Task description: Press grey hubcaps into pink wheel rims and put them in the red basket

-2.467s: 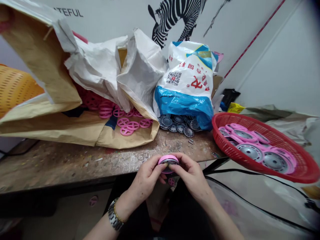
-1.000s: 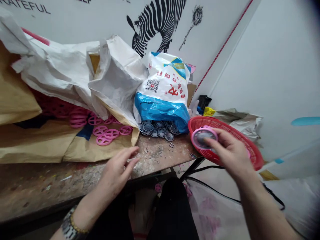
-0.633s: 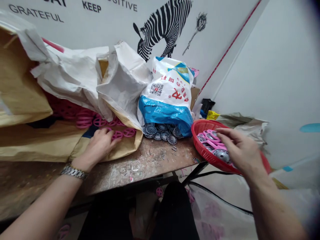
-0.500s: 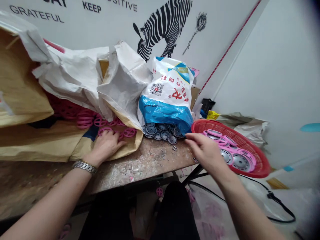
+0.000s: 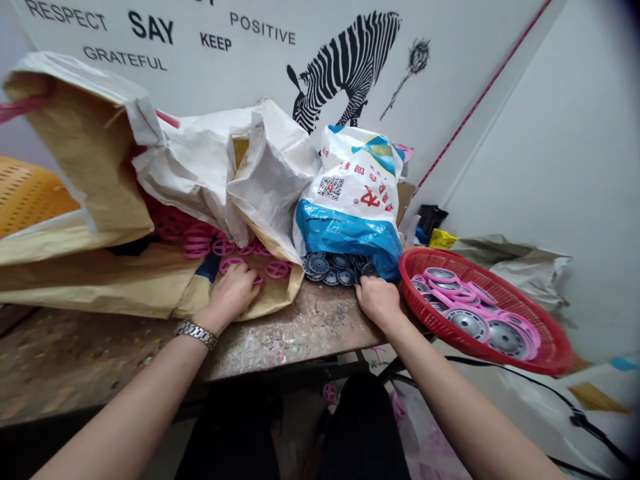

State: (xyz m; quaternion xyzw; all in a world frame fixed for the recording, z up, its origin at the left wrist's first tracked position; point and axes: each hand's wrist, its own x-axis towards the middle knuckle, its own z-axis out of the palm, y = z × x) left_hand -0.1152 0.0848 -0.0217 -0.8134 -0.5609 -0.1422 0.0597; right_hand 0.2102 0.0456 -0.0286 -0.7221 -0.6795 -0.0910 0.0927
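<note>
Scuffed tabletop: left hand curls fingers over pink wheels, right hand against grey discs; grips unclear.

RESPECT, SAY, KEEP, POSITIVE and GRATEFUL on the wall facing me, red 农 with ® on the blue-and-white bag, QR code beside it

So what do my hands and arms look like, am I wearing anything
Your left hand has a silver-coloured link band at the wrist, beside a thin gold-coloured band. Your right hand has nothing visible on. No gloves or sleeves show.
</note>
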